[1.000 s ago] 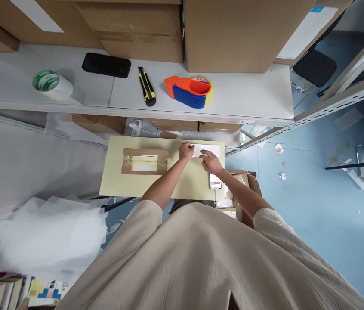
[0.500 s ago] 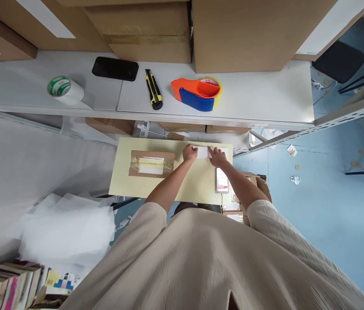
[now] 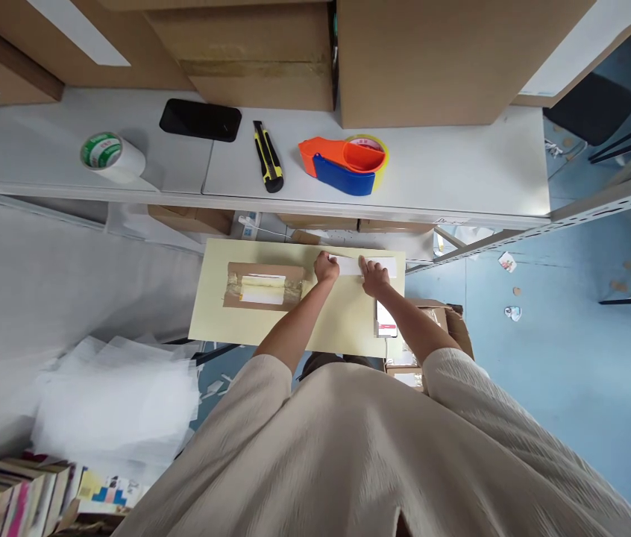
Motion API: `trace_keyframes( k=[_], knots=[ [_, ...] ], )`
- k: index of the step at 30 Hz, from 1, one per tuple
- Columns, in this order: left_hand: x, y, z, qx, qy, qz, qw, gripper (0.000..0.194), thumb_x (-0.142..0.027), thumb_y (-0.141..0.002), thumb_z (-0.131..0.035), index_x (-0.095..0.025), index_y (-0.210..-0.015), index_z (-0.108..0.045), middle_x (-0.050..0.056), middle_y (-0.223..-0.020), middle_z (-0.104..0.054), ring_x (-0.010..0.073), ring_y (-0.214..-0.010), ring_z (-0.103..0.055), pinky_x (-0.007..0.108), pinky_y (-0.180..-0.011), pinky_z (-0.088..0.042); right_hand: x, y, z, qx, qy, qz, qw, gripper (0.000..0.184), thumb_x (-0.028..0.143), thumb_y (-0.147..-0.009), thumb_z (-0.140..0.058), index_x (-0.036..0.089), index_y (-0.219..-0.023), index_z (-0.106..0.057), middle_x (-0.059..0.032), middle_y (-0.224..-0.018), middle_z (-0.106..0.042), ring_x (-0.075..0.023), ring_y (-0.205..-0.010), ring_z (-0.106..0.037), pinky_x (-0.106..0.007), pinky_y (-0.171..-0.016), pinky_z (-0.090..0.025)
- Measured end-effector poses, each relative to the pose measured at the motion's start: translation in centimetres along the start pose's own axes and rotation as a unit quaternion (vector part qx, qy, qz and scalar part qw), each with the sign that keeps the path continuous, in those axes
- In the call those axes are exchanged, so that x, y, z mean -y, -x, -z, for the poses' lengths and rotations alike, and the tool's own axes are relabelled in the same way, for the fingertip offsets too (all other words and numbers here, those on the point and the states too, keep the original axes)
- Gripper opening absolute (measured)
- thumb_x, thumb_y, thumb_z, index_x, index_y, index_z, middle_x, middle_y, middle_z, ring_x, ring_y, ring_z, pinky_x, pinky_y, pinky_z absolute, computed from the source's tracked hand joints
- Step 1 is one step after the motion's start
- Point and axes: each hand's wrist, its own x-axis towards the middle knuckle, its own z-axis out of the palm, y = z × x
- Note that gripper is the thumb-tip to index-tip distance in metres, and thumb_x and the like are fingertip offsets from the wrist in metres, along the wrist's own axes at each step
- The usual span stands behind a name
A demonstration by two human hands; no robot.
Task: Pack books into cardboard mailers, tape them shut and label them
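A strip of white paper (image 3: 349,266) lies along the far right side of the pale yellow table (image 3: 338,321). My left hand (image 3: 326,267) is closed on the strip's left end. My right hand (image 3: 374,275) rests on the strip with its fingers stretched over it, and part of the paper shows beyond it on the right. Left of my hands lies a flat brown cardboard package (image 3: 231,294) with clear tape and a white label (image 3: 262,294). A lit phone (image 3: 386,322) sits under my right forearm, partly covered by it.
On the grey shelf (image 3: 461,171) beyond the table are a tape roll (image 3: 125,160), a black phone (image 3: 200,120), a yellow-black utility knife (image 3: 268,158) and an orange-blue tape dispenser (image 3: 341,165). Large cartons (image 3: 416,67) stand behind them. White sheets (image 3: 119,403) and books (image 3: 13,492) are at lower left.
My left hand has moved slightly left along the paper strip. My right hand has shifted a little left and down, and more of the strip shows to its right.
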Motion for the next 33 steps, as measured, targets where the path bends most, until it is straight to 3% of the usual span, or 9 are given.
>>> trace_keyframes(
  k=[9, 13, 16, 19, 21, 24, 26, 29, 33],
  knots=[
    [-0.6, 2.9, 3.0, -0.037, 0.075, -0.108, 0.991, 0.016, -0.02, -0.105, -0.068, -0.022, -0.119, -0.077, 0.009, -0.111, -0.084, 0.0248, -0.105, -0.078, 0.033, -0.097, -0.055, -1.1, -0.1, -0.3, -0.035, -0.056, 0.014, 0.998, 0.111, 0.034, -0.095, -0.063, 0.015, -0.189, -0.008, -0.0288, -0.165, -0.052, -0.0458, -0.141, -0.053, -0.06, -0.118, -0.046],
    [0.0, 5.0, 6.1, -0.042, 0.116, -0.134, 0.983, 0.01, -0.025, -0.101, -0.076, -0.025, -0.111, -0.077, 0.002, -0.101, -0.082, 0.021, -0.094, -0.076, 0.03, -0.09, -0.055, -2.9, 1.1, 0.3, -0.044, -0.136, 0.022, 0.989, 0.104, 0.032, -0.093, -0.064, 0.01, -0.186, -0.022, -0.029, -0.153, -0.062, -0.0446, -0.138, -0.058, -0.058, -0.117, -0.048],
    [1.2, 6.8, 9.0, -0.057, 0.148, -0.147, 0.976, 0.006, -0.029, -0.099, -0.077, -0.025, -0.103, -0.076, 0.001, -0.096, -0.08, 0.0196, -0.091, -0.075, 0.029, -0.087, -0.056, -3.1, 3.2, 0.9, -0.088, -0.235, 0.027, 0.968, 0.081, 0.03, -0.095, -0.061, 0.015, -0.173, -0.048, -0.0234, -0.144, -0.069, -0.0396, -0.133, -0.063, -0.054, -0.113, -0.053],
    [2.7, 8.7, 11.7, -0.08, 0.199, -0.169, 0.962, 0.009, -0.032, -0.1, -0.074, -0.024, -0.104, -0.076, 0.001, -0.096, -0.08, 0.0187, -0.089, -0.074, 0.028, -0.085, -0.057, -1.2, 6.1, 2.3, -0.163, -0.377, 0.072, 0.909, 0.042, 0.034, -0.099, -0.056, 0.02, -0.135, -0.073, -0.018, -0.131, -0.074, -0.031, -0.114, -0.071, -0.048, -0.106, -0.058],
    [3.6, 9.9, 13.1, -0.098, 0.214, -0.178, 0.956, 0.012, -0.034, -0.1, -0.073, -0.024, -0.106, -0.077, 0.001, -0.096, -0.08, 0.0184, -0.087, -0.074, 0.028, -0.084, -0.058, 1.3, 8.1, 4.1, -0.196, -0.473, 0.121, 0.85, 0.029, 0.043, -0.101, -0.057, 0.024, -0.114, -0.075, -0.0132, -0.12, -0.077, -0.0278, -0.105, -0.072, -0.046, -0.1, -0.061],
    [4.4, 11.3, 14.7, -0.129, 0.216, -0.202, 0.947, 0.015, -0.036, -0.102, -0.073, -0.024, -0.107, -0.08, 0.002, -0.097, -0.081, 0.0185, -0.088, -0.075, 0.028, -0.085, -0.06, 5.6, 10.6, 7.9, -0.195, -0.593, 0.166, 0.763, 0.033, 0.058, -0.101, -0.064, 0.027, -0.103, -0.074, -0.0069, -0.112, -0.079, -0.0245, -0.1, -0.073, -0.042, -0.097, -0.062],
    [4.7, 11.9, 15.4, -0.153, 0.21, -0.234, 0.937, 0.017, -0.038, -0.104, -0.072, -0.024, -0.106, -0.081, 0.003, -0.098, -0.082, 0.0186, -0.088, -0.075, 0.028, -0.085, -0.061, 8.2, 11.7, 10.5, -0.181, -0.642, 0.184, 0.722, 0.037, 0.064, -0.097, -0.072, 0.027, -0.099, -0.074, -0.0048, -0.107, -0.08, -0.024, -0.102, -0.073, -0.041, -0.099, -0.062],
    [5.2, 12.2, 16.5, -0.177, 0.206, -0.289, 0.918, 0.022, -0.042, -0.107, -0.069, -0.025, -0.106, -0.083, 0.005, -0.102, -0.083, 0.0185, -0.088, -0.075, 0.029, -0.086, -0.064, 11.2, 12.6, 13.6, -0.154, -0.683, 0.188, 0.689, 0.045, 0.071, -0.09, -0.082, 0.027, -0.094, -0.075, -0.0037, -0.101, -0.081, -0.0251, -0.104, -0.075, -0.043, -0.099, -0.063],
    [7.0, 12.1, 18.7, -0.157, 0.219, -0.366, 0.891, 0.023, -0.041, -0.11, -0.068, -0.026, -0.117, -0.084, 0.007, -0.116, -0.084, 0.0196, -0.1, -0.079, 0.032, -0.095, -0.066, 14.7, 13.6, 15.7, -0.154, -0.707, 0.202, 0.66, 0.055, 0.079, -0.081, -0.089, 0.026, -0.092, -0.076, -0.003, -0.101, -0.081, -0.0241, -0.104, -0.076, -0.045, -0.105, -0.063]
  ],
)
